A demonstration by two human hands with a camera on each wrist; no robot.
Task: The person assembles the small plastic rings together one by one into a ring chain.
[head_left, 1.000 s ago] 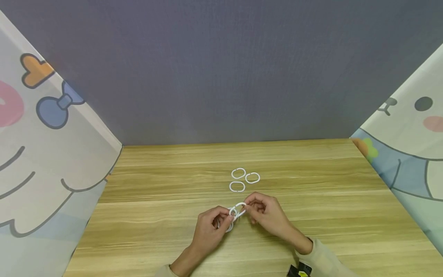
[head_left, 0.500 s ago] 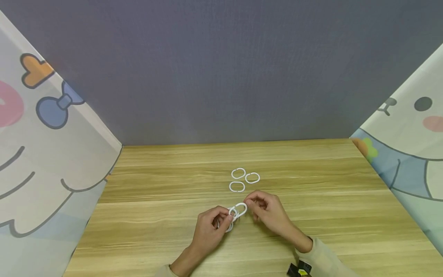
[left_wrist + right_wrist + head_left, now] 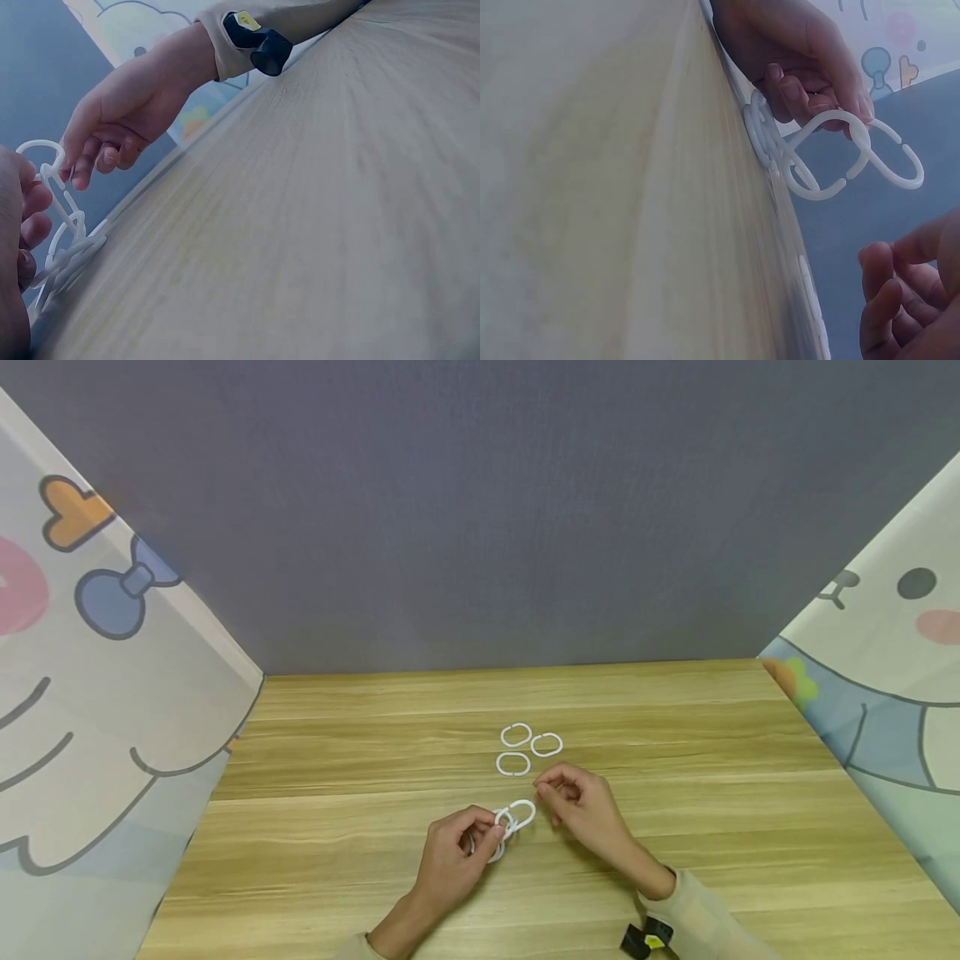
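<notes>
My left hand (image 3: 456, 852) pinches a white oval ring (image 3: 534, 812) between thumb and fingers, over the table. This ring has a small gap in its side, seen in the right wrist view, and is linked with another white ring (image 3: 793, 191). More linked white rings (image 3: 756, 139) hang below and reach down to the tabletop, partly hidden by the left fingers. To the right, my right hand (image 3: 581, 814) hovers with loosely bent fingers, thumb close to the index fingertip, and nothing shows between them. It is a little apart from the held ring.
Beyond the hands, three loose white rings lie on the wooden table (image 3: 337, 735): one nearer (image 3: 498, 765), one farther back (image 3: 503, 739) and one to the right (image 3: 561, 747). A grey panel (image 3: 480, 527) stands behind, with cartoon-printed panels at both sides.
My right hand has let go of the held ring and drawn slightly up and to the right. The left hand stays in place, still pinching the ring.
</notes>
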